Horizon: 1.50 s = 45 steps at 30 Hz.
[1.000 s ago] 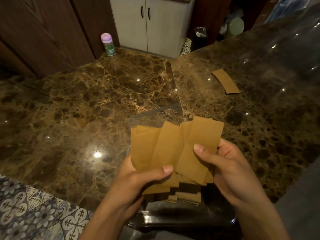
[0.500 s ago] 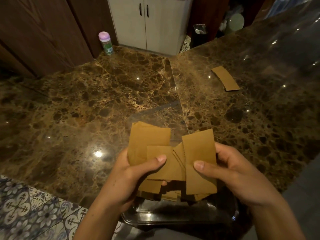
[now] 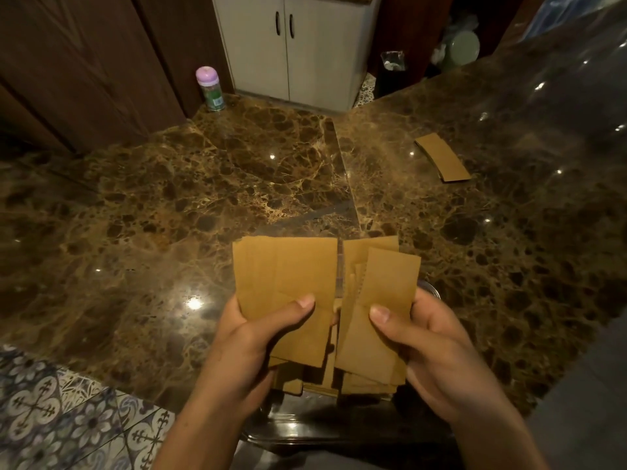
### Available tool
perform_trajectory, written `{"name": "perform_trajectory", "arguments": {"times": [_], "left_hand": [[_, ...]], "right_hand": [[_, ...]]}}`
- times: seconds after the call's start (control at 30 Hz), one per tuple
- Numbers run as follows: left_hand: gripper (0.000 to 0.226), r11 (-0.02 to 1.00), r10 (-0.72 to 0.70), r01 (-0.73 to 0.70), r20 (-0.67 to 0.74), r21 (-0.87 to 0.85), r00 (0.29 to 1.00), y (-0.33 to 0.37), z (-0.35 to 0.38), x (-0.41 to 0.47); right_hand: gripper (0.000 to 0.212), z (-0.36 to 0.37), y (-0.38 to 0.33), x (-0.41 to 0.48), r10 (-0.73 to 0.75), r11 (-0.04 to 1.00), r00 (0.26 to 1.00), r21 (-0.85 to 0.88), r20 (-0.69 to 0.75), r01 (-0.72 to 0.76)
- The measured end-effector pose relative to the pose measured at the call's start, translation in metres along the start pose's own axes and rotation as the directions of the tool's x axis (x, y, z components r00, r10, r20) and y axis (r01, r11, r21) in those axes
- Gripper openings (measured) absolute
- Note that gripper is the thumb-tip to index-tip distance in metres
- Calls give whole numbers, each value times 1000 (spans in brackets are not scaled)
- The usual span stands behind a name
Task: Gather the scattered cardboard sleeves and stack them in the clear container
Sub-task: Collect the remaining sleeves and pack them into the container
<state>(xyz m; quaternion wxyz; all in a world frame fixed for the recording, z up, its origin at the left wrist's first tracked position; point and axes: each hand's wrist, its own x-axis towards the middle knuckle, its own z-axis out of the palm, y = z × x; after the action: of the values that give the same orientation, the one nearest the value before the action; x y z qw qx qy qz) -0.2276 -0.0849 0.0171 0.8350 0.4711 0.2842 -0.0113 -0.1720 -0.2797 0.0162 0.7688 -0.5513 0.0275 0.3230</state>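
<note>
I hold a bunch of flat brown cardboard sleeves upright over the clear container at the counter's near edge. My left hand grips the left part of the bunch, thumb across its front. My right hand grips the right part of the sleeves, thumb on the front. The bunch's lower ends reach down into the container. One more cardboard sleeve lies flat on the counter at the far right, apart from both hands.
The brown marble counter spreads out ahead. A small bottle with a purple cap stands at its far left edge. White cabinet doors and a small bin lie beyond. Patterned floor tiles show at lower left.
The fanned sleeves have been squared up into two neater groups, one in each hand, and lowered toward the container. The loose sleeve on the counter has not moved.
</note>
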Motion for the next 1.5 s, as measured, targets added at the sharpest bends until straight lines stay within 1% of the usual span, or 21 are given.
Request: {"name": "perform_trajectory", "arguments": {"times": [0.07, 0.13, 0.2, 0.27, 0.33, 0.4, 0.5, 0.57, 0.67, 0.73, 0.77, 0.83, 0.93, 0.97, 1.03, 1.1, 1.23, 1.27, 1.33, 1.4, 1.5], "left_hand": [[53, 998, 27, -28, 9, 64, 1000, 1, 2, -2], [39, 993, 48, -51, 38, 107, 998, -1, 6, -2], [29, 994, 45, -51, 65, 93, 997, -4, 9, -2], [25, 998, 33, -35, 51, 53, 998, -8, 10, -1], [33, 999, 0, 2, 57, -33, 998, -10, 11, -2], [43, 992, -29, 37, 68, -120, 997, -10, 9, -3], [58, 992, -22, 21, -13, -124, 1000, -10, 4, -2], [61, 994, 1, -4, -26, -109, 1000, -9, 2, 0], [57, 997, 35, -35, -3, -65, 999, -7, 4, 2], [50, 998, 54, -54, 19, -23, 998, -9, 6, 3], [45, 998, 62, -62, 31, -3, 998, -11, 7, 3], [39, 997, 71, -71, 30, 22, 997, -14, 7, 5], [31, 997, 77, -78, 25, 14, 997, -14, 6, 6], [30, 997, 71, -71, 23, 3, 997, -15, 5, 6], [38, 998, 56, -56, 11, -14, 998, -15, 5, 5], [45, 997, 71, -71, -4, -8, 997, -14, 6, 4], [38, 993, 106, -102, -87, 56, 991, -13, 10, 3], [37, 990, 122, -111, -123, 91, 985, -13, 10, 3], [30, 973, 183, -154, -173, 171, 968, -13, 10, 4], [21, 942, 248, -202, -150, 268, 957, -13, 11, 3], [21, 923, 250, -214, -76, 320, 965, -14, 17, -1]], "right_hand": [[42, 2, 0, 1, 22, 999, 1000, 25, 13, -22], [42, 5, -2, 3, 36, 999, 998, 15, 49, -37], [40, 9, -1, 5, 57, 998, 997, 21, 51, -58], [43, 14, 1, 8, 76, 995, 997, 61, 18, -77], [44, 17, 4, 9, 71, 991, 997, 115, -33, -67], [39, 17, 2, 10, 18, 987, 994, 159, -104, -1], [36, 11, -2, 8, -42, 980, 981, 181, -190, 77], [35, 5, -4, 6, -35, 983, 983, 171, -180, 66], [33, 2, -2, 2, 28, 987, 996, 159, -90, -13], [48, 2, 0, 2, 69, 990, 997, 127, -29, -65], [51, 3, 1, 3, 75, 991, 997, 109, -8, -73], [47, 6, 1, 5, 77, 993, 997, 86, 7, -77], [44, 9, -2, 8, 73, 995, 997, 72, 29, -74], [41, 9, -3, 8, 68, 996, 997, 59, 33, -70], [36, 10, -5, 9, 51, 998, 999, 22, 19, -51], [39, 8, -5, 9, 19, 999, 1000, -28, -2, -19], [34, 8, -6, 6, -51, 991, 997, -127, -53, 44], [31, 8, -6, 5, -87, 983, 993, -172, -84, 71], [24, 9, -5, 3, -196, 939, 968, -315, -158, 138], [24, 12, -5, -1, -284, 893, 941, -408, -185, 189], [28, 19, -3, -5, -290, 887, 949, -408, -125, 217]]}}
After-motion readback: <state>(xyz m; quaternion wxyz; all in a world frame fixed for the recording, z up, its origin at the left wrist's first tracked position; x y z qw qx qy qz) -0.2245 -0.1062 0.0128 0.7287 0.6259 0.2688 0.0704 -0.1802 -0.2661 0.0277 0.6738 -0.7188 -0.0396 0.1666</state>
